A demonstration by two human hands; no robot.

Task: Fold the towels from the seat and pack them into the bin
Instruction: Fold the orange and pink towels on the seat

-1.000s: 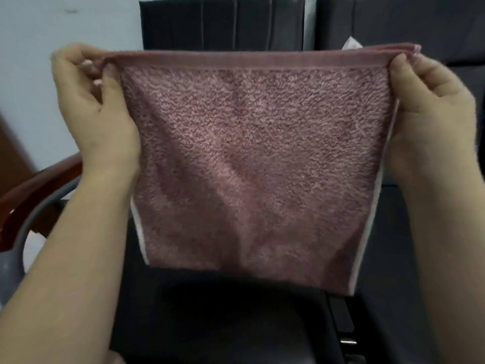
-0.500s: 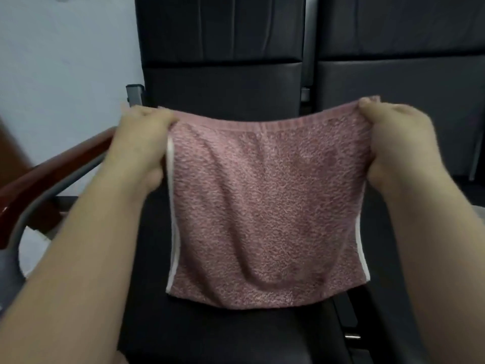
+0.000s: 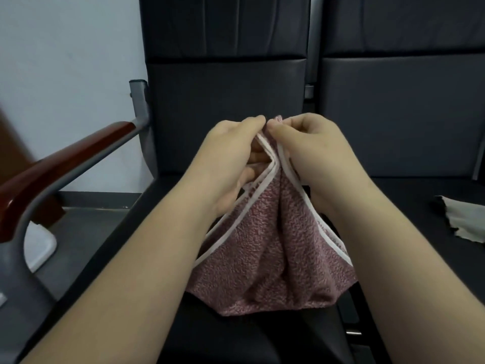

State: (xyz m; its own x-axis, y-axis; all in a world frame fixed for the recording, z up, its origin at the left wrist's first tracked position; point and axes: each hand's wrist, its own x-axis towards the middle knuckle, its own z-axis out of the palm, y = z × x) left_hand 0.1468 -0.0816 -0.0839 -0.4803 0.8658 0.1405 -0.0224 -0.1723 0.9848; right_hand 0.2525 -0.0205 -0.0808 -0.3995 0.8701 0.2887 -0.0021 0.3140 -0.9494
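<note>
Step in hand: folding the pink towel [image 3: 275, 258] in half, held in the air over the near seat cushion [image 3: 236, 337].

Left hand [image 3: 231, 153] and right hand [image 3: 315, 148] meet at the top. Each grip pinches a white-edged upper corner, and the corners touch. The towel hangs between the forearms in a loose pouch. Cannot tell whether its lower fold touches the cushion.

Judgement: fold partly made, edges not yet aligned. Next move calls for matching the white edges, then smoothing the towel flat.

Containers: no bin in view, contents unknown. A pale cloth [image 3: 464, 219] lies on the right-hand seat, possibly another towel.
</note>
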